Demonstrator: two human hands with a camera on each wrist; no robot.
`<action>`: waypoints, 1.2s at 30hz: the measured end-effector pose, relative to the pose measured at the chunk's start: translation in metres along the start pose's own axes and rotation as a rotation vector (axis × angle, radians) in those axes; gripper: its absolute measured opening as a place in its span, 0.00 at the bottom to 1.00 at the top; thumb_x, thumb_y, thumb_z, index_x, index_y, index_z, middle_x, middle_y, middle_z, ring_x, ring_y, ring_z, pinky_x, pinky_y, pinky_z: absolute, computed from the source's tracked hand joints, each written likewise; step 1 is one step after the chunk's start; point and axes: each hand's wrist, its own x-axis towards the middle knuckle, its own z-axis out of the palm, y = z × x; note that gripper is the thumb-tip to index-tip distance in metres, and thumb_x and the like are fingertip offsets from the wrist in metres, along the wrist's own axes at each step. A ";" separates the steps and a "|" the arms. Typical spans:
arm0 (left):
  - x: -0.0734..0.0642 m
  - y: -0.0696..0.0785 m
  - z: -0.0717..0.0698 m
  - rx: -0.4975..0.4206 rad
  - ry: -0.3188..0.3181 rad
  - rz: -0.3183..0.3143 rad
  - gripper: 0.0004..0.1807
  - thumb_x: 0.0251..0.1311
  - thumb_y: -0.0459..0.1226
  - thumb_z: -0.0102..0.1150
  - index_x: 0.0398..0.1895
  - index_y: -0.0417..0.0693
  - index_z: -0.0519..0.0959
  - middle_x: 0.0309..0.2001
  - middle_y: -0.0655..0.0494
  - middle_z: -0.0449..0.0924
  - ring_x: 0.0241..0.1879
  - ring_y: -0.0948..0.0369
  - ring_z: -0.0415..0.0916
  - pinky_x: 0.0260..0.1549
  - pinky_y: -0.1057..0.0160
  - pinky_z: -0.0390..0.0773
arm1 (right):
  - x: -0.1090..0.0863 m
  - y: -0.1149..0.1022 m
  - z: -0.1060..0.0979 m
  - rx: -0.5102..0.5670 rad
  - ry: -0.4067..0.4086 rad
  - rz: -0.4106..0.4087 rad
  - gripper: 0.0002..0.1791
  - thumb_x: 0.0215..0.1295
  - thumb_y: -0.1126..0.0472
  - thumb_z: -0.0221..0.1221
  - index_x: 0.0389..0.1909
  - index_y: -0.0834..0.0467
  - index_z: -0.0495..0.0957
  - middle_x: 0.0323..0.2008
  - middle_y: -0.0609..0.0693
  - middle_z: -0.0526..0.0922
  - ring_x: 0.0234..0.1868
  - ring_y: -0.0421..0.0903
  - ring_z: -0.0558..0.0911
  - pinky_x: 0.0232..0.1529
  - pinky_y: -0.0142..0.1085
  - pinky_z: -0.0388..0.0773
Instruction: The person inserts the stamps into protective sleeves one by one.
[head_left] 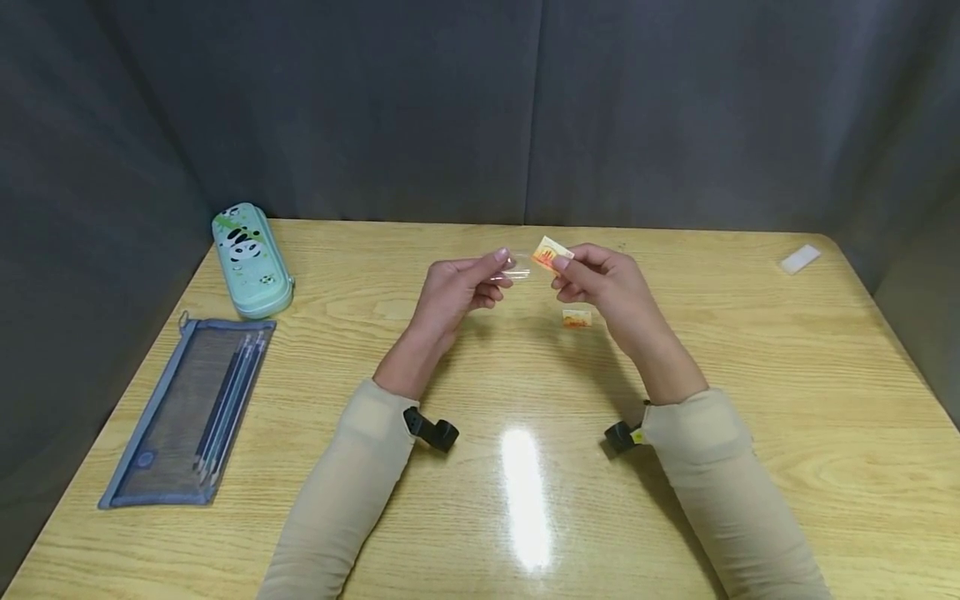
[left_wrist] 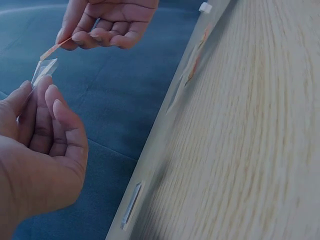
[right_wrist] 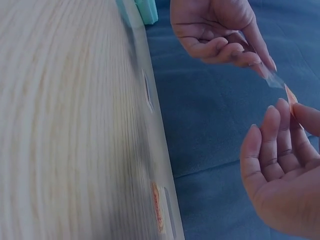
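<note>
Above the table, my left hand (head_left: 457, 292) pinches a small clear plastic sleeve (head_left: 517, 272) between thumb and fingers. My right hand (head_left: 611, 279) pinches a small yellow and orange printed slip (head_left: 550, 252), possibly a stamp, between thumb and forefinger. In the left wrist view the edge of the slip (left_wrist: 55, 48) meets or nearly meets the end of the sleeve (left_wrist: 46, 67); whether it is inside, I cannot tell. A second printed slip (head_left: 577, 318) lies flat on the table below the right hand.
At the left a mint-green panda pencil case (head_left: 258, 258) lies behind a blue mesh zip pouch (head_left: 172, 408) with several pencils inside. A small white block (head_left: 800, 258) lies near the back right corner of the wooden table (head_left: 825, 417). Dark curtains (head_left: 420, 108) stand behind.
</note>
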 end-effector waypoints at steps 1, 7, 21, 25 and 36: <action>0.000 0.000 0.000 0.000 -0.001 -0.004 0.20 0.67 0.47 0.66 0.46 0.38 0.88 0.26 0.60 0.86 0.25 0.67 0.79 0.26 0.72 0.80 | 0.000 0.000 0.000 0.012 0.005 -0.008 0.12 0.72 0.55 0.62 0.42 0.61 0.80 0.30 0.44 0.83 0.31 0.39 0.82 0.42 0.30 0.85; 0.000 0.000 0.002 -0.004 0.002 -0.009 0.20 0.67 0.47 0.66 0.46 0.38 0.88 0.25 0.61 0.86 0.24 0.67 0.79 0.26 0.72 0.80 | 0.001 0.002 0.001 0.037 0.016 -0.020 0.12 0.72 0.55 0.62 0.42 0.62 0.80 0.29 0.44 0.83 0.30 0.39 0.81 0.40 0.29 0.85; -0.001 0.000 0.001 -0.002 0.000 0.013 0.19 0.65 0.46 0.67 0.46 0.37 0.88 0.26 0.59 0.87 0.24 0.67 0.79 0.26 0.72 0.80 | 0.002 0.003 0.001 -0.116 -0.088 0.071 0.12 0.73 0.54 0.61 0.43 0.61 0.80 0.31 0.42 0.84 0.35 0.41 0.85 0.44 0.31 0.85; -0.003 0.001 0.001 -0.004 -0.010 0.012 0.18 0.65 0.45 0.68 0.45 0.37 0.88 0.27 0.58 0.86 0.24 0.67 0.79 0.26 0.72 0.80 | 0.001 0.002 -0.002 -0.159 -0.110 0.093 0.15 0.73 0.54 0.60 0.44 0.64 0.80 0.33 0.43 0.84 0.37 0.42 0.85 0.46 0.32 0.84; -0.003 0.002 0.002 0.029 -0.007 0.014 0.19 0.61 0.44 0.71 0.43 0.34 0.88 0.27 0.53 0.85 0.23 0.66 0.78 0.25 0.72 0.80 | 0.000 -0.001 -0.006 -0.216 -0.138 0.120 0.16 0.73 0.55 0.60 0.46 0.67 0.80 0.35 0.44 0.84 0.37 0.40 0.84 0.49 0.37 0.84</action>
